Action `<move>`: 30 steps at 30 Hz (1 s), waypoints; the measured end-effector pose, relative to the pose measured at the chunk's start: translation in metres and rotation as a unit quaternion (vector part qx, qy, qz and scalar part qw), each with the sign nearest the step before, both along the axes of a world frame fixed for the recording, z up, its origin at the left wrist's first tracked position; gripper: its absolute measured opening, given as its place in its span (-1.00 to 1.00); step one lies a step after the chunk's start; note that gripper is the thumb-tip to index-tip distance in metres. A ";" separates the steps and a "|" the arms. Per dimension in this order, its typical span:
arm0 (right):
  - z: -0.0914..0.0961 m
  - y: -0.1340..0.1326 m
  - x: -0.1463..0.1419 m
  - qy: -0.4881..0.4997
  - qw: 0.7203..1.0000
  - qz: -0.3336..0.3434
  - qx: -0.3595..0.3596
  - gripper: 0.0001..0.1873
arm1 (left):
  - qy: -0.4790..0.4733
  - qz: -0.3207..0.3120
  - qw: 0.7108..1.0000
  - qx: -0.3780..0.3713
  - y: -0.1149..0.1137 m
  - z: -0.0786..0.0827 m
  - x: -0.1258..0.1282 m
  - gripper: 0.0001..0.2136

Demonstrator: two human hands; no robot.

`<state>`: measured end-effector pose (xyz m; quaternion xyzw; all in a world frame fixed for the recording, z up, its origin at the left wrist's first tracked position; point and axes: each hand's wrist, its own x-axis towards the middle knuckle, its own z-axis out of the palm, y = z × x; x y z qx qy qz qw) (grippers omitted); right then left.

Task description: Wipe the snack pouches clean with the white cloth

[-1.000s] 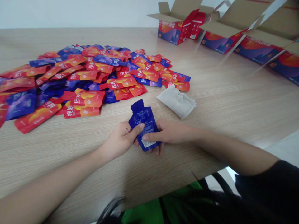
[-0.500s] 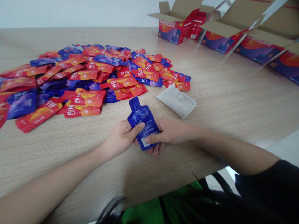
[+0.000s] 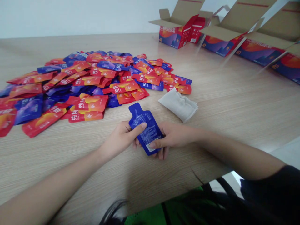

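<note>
Between my left hand (image 3: pixel 120 139) and my right hand (image 3: pixel 173 137) I hold a blue spouted pouch (image 3: pixel 145 126), its printed back and white label facing up and its spout end pointing away from me. My left thumb lies across the pouch's face, and my right fingers pinch its lower corner. Just beyond the hands, a heap of red-orange and blue foil pouches (image 3: pixel 93 84) spreads over the wooden table (image 3: pixel 211 100). A folded white cloth (image 3: pixel 178 105) lies to the right of the heap, beyond my right hand.
Along the far right of the table stand several open red and blue printed cardboard boxes (image 3: pixel 172 37), with their tan flaps raised. The table's near edge runs below my right forearm, with the floor visible beyond it. Green fabric and dark hair show at the bottom.
The view has tilted slightly, shifting the table and heap lower in the frame. The pouch has turned a little in my hands, and both hands still hold it.
</note>
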<state>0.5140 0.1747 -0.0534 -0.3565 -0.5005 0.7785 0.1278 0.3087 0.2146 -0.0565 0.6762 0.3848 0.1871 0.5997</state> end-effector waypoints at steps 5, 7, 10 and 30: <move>0.000 0.002 0.007 -0.017 0.999 0.028 -0.003 -0.64 | -0.032 0.023 0.999 -0.034 0.001 -0.003 -0.002 -0.56; 0.001 0.004 0.009 -0.028 0.998 0.047 -0.007 -0.65 | -0.018 0.018 0.999 -0.028 0.000 -0.003 -0.003 -0.56; 0.003 0.005 0.012 -0.040 0.997 0.064 -0.007 -0.69 | -0.022 0.014 0.999 -0.019 -0.002 -0.004 -0.003 -0.56; -0.012 0.017 0.039 -0.397 0.637 -0.091 0.654 -0.55 | -0.113 0.041 0.992 0.048 -0.005 -0.008 -0.001 -0.49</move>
